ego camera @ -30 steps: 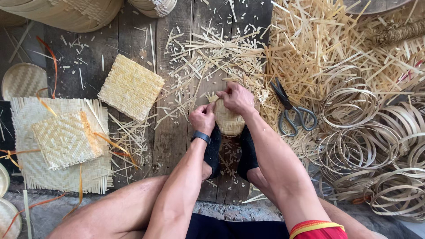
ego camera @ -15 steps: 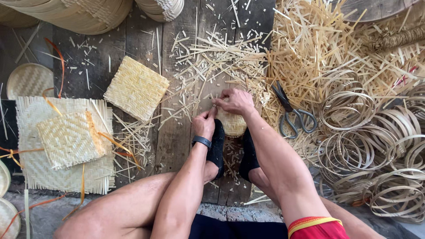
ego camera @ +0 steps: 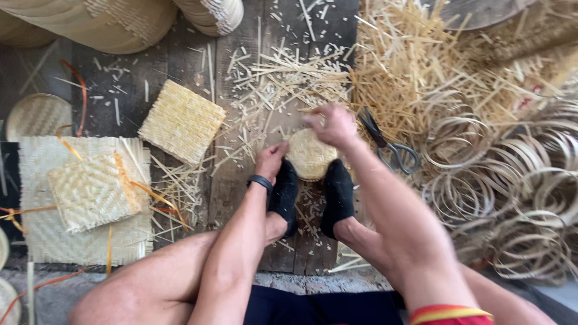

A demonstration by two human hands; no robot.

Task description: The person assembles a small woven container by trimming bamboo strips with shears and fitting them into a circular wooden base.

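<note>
A small round woven bamboo piece (ego camera: 309,155) sits on the plank floor, pinned between my two black-socked feet (ego camera: 313,194). My left hand (ego camera: 270,160), with a dark band at the wrist, presses its left edge with closed fingers. My right hand (ego camera: 332,125) is at its upper right rim, fingers pinched, blurred by motion; whether it holds a thin strip I cannot tell.
Scissors (ego camera: 388,144) lie just right of the right hand. Many bamboo hoops (ego camera: 512,186) pile at the right, loose strips (ego camera: 421,60) above. A square woven mat (ego camera: 181,121) lies left, more woven mats (ego camera: 90,192) far left, and baskets (ego camera: 102,21) at top.
My right hand has lifted slightly up and to the right off the round piece. The left hand stays on its edge.
</note>
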